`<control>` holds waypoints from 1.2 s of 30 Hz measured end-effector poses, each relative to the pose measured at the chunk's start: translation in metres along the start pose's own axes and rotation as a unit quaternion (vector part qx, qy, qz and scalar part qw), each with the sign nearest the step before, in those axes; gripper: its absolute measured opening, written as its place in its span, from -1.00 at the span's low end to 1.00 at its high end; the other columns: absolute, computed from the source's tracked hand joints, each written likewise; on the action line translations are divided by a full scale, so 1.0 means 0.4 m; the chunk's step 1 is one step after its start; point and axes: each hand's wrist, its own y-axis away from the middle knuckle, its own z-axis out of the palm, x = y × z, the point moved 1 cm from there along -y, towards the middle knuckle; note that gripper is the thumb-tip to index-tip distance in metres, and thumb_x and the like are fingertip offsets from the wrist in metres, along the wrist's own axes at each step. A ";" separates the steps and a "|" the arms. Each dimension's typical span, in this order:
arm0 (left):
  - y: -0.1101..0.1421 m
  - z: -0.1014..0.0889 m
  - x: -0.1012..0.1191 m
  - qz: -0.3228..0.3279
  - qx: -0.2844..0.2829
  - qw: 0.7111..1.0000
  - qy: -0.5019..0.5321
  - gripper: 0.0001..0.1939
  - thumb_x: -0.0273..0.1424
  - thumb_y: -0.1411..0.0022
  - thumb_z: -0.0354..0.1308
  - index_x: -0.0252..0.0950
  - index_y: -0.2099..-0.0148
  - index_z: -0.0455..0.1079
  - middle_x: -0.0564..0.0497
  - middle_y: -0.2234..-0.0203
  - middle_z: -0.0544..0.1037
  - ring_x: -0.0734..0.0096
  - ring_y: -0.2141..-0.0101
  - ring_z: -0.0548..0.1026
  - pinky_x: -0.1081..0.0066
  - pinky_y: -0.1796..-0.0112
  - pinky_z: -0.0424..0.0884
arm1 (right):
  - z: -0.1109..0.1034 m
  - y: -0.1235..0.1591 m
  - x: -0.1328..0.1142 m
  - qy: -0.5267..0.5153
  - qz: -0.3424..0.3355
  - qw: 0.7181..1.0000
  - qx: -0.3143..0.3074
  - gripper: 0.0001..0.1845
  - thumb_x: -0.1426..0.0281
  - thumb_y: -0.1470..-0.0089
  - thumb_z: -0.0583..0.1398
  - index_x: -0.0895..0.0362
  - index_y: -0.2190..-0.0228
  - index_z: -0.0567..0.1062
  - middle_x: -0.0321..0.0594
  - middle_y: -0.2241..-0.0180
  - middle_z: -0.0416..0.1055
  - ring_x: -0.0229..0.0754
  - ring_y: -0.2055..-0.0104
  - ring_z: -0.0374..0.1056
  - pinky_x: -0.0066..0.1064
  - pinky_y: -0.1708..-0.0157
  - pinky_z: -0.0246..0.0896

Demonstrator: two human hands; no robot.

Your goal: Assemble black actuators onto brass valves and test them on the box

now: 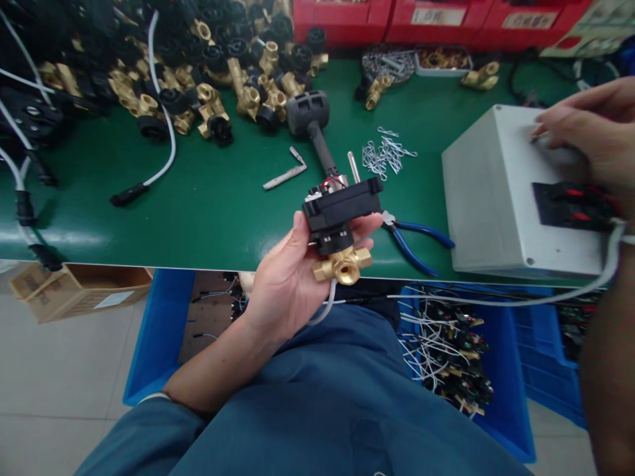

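My left hand is wrapped round a motorized brass valve, its black actuator housing on top and its brass body below. A white cable hangs from it. Behind the housing lies a dark grey, T-shaped tool, its shaft reaching towards the valve. My right hand is closed at the face of a grey box; a small dark part shows at its fingertips, mostly hidden. Blue-handled pliers lie between the valve and the box. Metal clips are scattered behind them.
Brass valves with black caps crowd the back left of the green bench. Red bins line the back. A thick grey cable loops from the box along the front edge. Blue crates and a cardboard box stand below.
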 end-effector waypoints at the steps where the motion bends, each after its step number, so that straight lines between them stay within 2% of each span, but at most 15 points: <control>1: 0.000 -0.001 -0.001 0.002 0.003 1.000 -0.003 -0.53 -0.29 -0.56 -0.24 -0.30 -0.28 0.35 -0.12 0.03 0.66 0.25 -0.10 0.57 0.33 -0.05 0.52 | 0.001 0.003 -0.006 -0.008 0.002 1.000 0.008 -0.66 0.29 -0.06 0.31 0.19 0.15 0.67 0.02 0.20 0.56 -0.36 0.47 0.26 -0.43 0.46 0.09; 4: 0.000 -0.001 -0.002 -0.004 0.015 1.000 -0.006 -0.55 -0.32 -0.55 -0.18 -0.28 -0.36 0.25 -0.14 -0.03 0.63 0.24 -0.05 0.60 0.32 -0.04 0.53 | 0.002 0.008 -0.018 -0.005 0.017 1.000 0.019 -0.74 0.35 -0.05 0.32 0.15 0.19 0.67 -0.06 0.25 0.56 -0.35 0.45 0.29 -0.43 0.42 0.11; 7: 0.000 0.004 0.000 -0.015 0.013 1.000 0.004 -0.52 -0.32 -0.55 -0.21 -0.27 -0.40 0.18 -0.16 -0.06 0.61 0.22 -0.03 0.62 0.25 -0.07 0.53 | -0.001 0.010 -0.025 0.010 0.022 1.000 0.012 -0.74 0.33 -0.07 0.33 0.12 0.17 0.67 -0.10 0.25 0.56 -0.37 0.44 0.26 -0.43 0.43 0.07; 10: 0.000 0.006 0.002 -0.022 -0.002 1.000 0.009 -0.52 -0.32 -0.56 -0.24 -0.26 -0.38 0.21 -0.15 -0.07 0.61 0.24 -0.02 0.62 0.23 -0.10 0.51 | -0.004 0.014 -0.031 0.036 0.028 0.999 0.000 -0.73 0.31 -0.07 0.35 0.10 0.16 0.67 -0.16 0.26 0.54 -0.41 0.45 0.20 -0.44 0.45 0.01; 13: -0.001 0.001 -0.001 -0.016 -0.011 1.000 0.000 -0.55 -0.31 -0.55 -0.21 -0.28 -0.30 0.33 -0.14 -0.04 0.63 0.24 -0.03 0.61 0.23 -0.09 0.51 | -0.003 0.022 -0.046 0.045 0.039 0.998 -0.002 -0.74 0.31 -0.09 0.35 0.09 0.16 0.66 -0.19 0.27 0.52 -0.42 0.45 0.18 -0.45 0.48 -0.02; 16: -0.001 -0.010 -0.005 0.012 -0.007 0.999 -0.046 -0.65 -0.28 -0.49 0.00 -0.29 -0.17 0.44 -0.11 0.02 0.64 0.18 -0.01 0.62 0.24 -0.02 0.55 | -0.001 0.032 -0.072 0.054 0.061 0.997 -0.004 -0.79 0.35 -0.12 0.35 0.09 0.17 0.66 -0.21 0.29 0.50 -0.42 0.45 0.16 -0.44 0.48 -0.03; 18: 0.002 -0.017 -0.006 0.067 -0.002 0.993 -0.098 -0.66 -0.30 -0.35 0.22 -0.23 -0.14 0.46 -0.06 0.02 0.62 0.16 -0.01 0.61 0.29 0.00 0.55 | -0.002 0.036 -0.090 0.064 0.077 0.995 -0.005 -0.85 0.41 -0.13 0.34 0.10 0.21 0.65 -0.23 0.27 0.51 -0.43 0.44 0.16 -0.41 0.42 0.00; 19: 0.005 -0.020 -0.007 0.102 0.001 0.987 -0.127 -0.60 -0.34 -0.27 0.32 -0.19 -0.14 0.45 -0.04 0.00 0.61 0.16 -0.03 0.59 0.31 -0.01 0.53 | -0.003 0.037 -0.097 0.066 0.084 0.994 -0.004 -0.87 0.43 -0.13 0.34 0.11 0.23 0.65 -0.23 0.26 0.51 -0.44 0.43 0.16 -0.40 0.38 0.03; 21: 0.013 -0.024 -0.007 0.163 0.006 0.968 -0.189 -0.42 -0.43 -0.13 0.43 -0.11 -0.18 0.42 -0.02 -0.05 0.57 0.14 -0.09 0.53 0.36 -0.03 0.50 | -0.004 0.035 -0.105 0.057 0.086 0.995 -0.005 -0.89 0.48 -0.10 0.35 0.13 0.26 0.64 -0.23 0.25 0.52 -0.44 0.42 0.18 -0.37 0.31 0.08; 24: 0.027 -0.031 -0.009 0.205 -0.002 0.937 -0.284 -0.24 -0.49 -0.03 0.49 -0.07 -0.25 0.35 -0.05 -0.10 0.50 0.12 -0.09 0.49 0.37 0.01 0.50 | -0.002 0.026 -0.098 0.020 0.069 0.997 -0.012 -0.87 0.50 -0.06 0.37 0.19 0.27 0.64 -0.22 0.27 0.52 -0.44 0.41 0.21 -0.38 0.28 0.10; 27: 0.033 -0.041 -0.011 0.250 -0.031 0.895 -0.367 -0.26 -0.50 -0.04 0.48 -0.10 -0.25 0.36 -0.06 -0.09 0.46 0.18 -0.06 0.48 0.37 -0.02 0.49 | 0.000 0.018 -0.082 -0.011 0.059 0.998 -0.018 -0.84 0.49 -0.05 0.37 0.22 0.26 0.63 -0.22 0.31 0.52 -0.42 0.42 0.22 -0.41 0.32 0.10; 31: 0.022 -0.056 -0.008 0.347 -0.066 0.819 -0.452 -0.33 -0.50 -0.05 0.48 -0.13 -0.20 0.41 -0.05 -0.07 0.44 0.24 -0.11 0.43 0.36 -0.15 0.41 | -0.005 0.023 -0.079 0.002 0.043 0.999 -0.031 -0.77 0.46 -0.07 0.36 0.27 0.19 0.62 -0.21 0.28 0.54 -0.46 0.41 0.22 -0.49 0.32 0.13; 34: 0.009 -0.061 -0.002 0.420 -0.110 0.765 -0.475 -0.25 -0.50 0.01 0.52 -0.19 -0.22 0.36 -0.06 -0.02 0.45 0.28 -0.06 0.46 0.37 -0.09 0.46 | -0.007 0.029 -0.091 0.030 0.046 0.997 -0.048 -0.60 0.36 -0.15 0.32 0.41 0.05 0.57 -0.14 0.19 0.54 -0.56 0.38 0.20 -0.58 0.30 0.08; 36: 0.003 -0.063 0.001 0.442 -0.127 0.747 -0.481 -0.23 -0.52 0.02 0.51 -0.22 -0.22 0.34 -0.06 -0.01 0.45 0.32 -0.05 0.47 0.39 -0.06 0.48 | -0.005 0.027 -0.098 0.046 0.051 0.996 -0.050 -0.49 0.30 -0.16 0.28 0.47 0.01 0.54 -0.11 0.16 0.54 -0.61 0.37 0.19 -0.61 0.30 0.05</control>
